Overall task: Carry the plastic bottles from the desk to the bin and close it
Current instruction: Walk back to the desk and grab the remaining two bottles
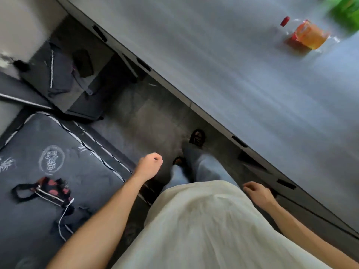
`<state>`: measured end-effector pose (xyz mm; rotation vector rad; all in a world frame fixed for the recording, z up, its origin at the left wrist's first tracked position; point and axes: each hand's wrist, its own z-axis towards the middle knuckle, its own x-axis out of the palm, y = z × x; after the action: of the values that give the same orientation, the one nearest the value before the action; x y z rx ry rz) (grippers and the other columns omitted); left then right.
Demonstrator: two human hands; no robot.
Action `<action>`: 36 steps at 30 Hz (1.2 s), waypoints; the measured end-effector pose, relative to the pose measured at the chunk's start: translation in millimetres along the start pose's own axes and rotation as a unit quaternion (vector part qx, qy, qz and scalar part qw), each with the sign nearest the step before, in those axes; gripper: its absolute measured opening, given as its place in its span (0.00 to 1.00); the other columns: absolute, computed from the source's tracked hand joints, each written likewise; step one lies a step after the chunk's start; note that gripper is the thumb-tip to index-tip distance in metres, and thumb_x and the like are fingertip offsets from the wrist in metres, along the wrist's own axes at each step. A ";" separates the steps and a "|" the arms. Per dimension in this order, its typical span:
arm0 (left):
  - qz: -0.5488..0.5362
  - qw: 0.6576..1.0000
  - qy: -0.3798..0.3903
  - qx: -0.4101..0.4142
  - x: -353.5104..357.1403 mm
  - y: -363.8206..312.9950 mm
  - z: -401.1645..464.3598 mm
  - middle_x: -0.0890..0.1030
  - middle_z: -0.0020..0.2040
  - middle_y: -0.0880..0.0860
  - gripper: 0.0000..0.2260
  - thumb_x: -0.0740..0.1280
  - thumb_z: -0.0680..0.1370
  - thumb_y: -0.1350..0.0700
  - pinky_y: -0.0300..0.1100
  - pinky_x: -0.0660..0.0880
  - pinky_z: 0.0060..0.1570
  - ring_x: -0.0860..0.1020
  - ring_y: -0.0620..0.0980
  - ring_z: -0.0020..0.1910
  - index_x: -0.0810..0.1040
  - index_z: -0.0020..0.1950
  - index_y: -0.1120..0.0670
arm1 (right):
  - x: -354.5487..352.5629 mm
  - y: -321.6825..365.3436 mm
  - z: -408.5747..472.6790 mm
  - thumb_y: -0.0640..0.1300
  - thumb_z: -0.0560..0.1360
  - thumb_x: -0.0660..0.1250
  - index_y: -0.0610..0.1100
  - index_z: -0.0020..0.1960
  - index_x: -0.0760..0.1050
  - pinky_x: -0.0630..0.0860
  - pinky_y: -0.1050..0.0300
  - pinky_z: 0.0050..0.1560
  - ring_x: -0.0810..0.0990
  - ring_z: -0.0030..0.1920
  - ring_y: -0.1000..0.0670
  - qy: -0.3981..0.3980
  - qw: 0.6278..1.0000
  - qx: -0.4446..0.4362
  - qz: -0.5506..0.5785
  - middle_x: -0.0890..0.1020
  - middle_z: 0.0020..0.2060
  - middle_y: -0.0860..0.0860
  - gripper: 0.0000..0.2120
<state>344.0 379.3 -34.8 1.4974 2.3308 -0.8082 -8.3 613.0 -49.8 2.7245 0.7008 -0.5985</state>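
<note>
Below, the person stands between a grey desk (242,78) on the right and a dark mattress (48,162) on the left. Left hand (150,165), loosely curled into an empty fist, hangs over the dark floor (147,117). Right hand (258,193), fingers slack and holding nothing, hangs just beside the desk's near edge. A plastic bottle (305,34) with orange label and red cap lies on its side on the far desk surface, blurred, with a green object (345,10) beyond it.
</note>
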 end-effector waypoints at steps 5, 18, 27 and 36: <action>0.061 0.997 0.014 0.039 -37.5 -74.1 49.4 0.84 0.49 0.46 0.10 0.61 0.78 0.47 0.47 0.77 0.54 0.80 0.53 0.53 0.81 0.53 0.43 | -18.7 11.2 9.8 0.52 0.79 0.64 0.52 0.58 0.80 0.74 0.55 0.52 0.79 0.50 0.51 -0.009 0.996 0.043 0.084 0.84 0.56 0.51 0.11; 0.188 0.978 0.092 -0.009 -96.3 -110.5 88.5 0.84 0.51 0.43 0.10 0.62 0.78 0.47 0.43 0.74 0.47 0.79 0.45 0.49 0.82 0.53 0.40 | -154.4 161.0 59.9 0.51 0.80 0.61 0.51 0.56 0.80 0.80 0.53 0.52 0.84 0.45 0.53 -0.073 0.965 -0.084 0.238 0.86 0.46 0.54 0.11; 0.242 0.963 0.105 0.054 -152.4 -181.5 143.6 0.85 0.52 0.44 0.11 0.64 0.78 0.46 0.43 0.75 0.49 0.80 0.45 0.50 0.81 0.58 0.41 | -168.6 175.5 76.5 0.53 0.80 0.61 0.54 0.55 0.79 0.78 0.54 0.50 0.83 0.48 0.51 -0.095 0.955 -0.004 0.282 0.85 0.49 0.52 0.09; 0.246 0.927 0.120 0.258 -130.1 -387.1 187.2 0.84 0.52 0.43 0.09 0.65 0.80 0.50 0.40 0.73 0.53 0.80 0.44 0.53 0.81 0.58 0.45 | -210.6 150.3 70.2 0.50 0.79 0.63 0.55 0.56 0.78 0.78 0.54 0.51 0.81 0.50 0.54 -0.178 0.919 0.069 0.346 0.83 0.50 0.56 0.08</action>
<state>39.1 51.1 -1.8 2.3906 1.8059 -1.1963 -122.7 377.1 5.8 2.6082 -0.3986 -0.9298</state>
